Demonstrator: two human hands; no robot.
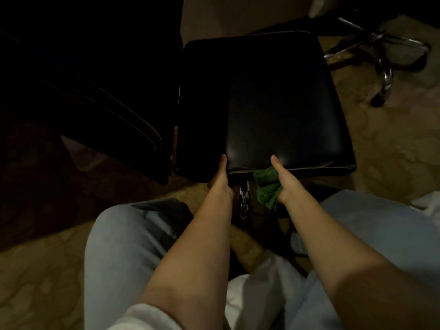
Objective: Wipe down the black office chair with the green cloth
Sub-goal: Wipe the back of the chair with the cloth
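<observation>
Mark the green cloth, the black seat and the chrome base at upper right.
green cloth (267, 186), head view, bunched middle.
black seat (273, 103), head view, centre of cushion.
chrome base (386, 76), head view, its near leg.

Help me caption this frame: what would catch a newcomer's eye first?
The green cloth, bunched in the right hand at the near seat edge of the black office chair, is the one vivid colour. The left hand grips that edge beside it; a chrome base gleams at top right.

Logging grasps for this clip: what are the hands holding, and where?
The left hand grips the black seat by its near edge; the right hand holds the green cloth against that edge.
</observation>
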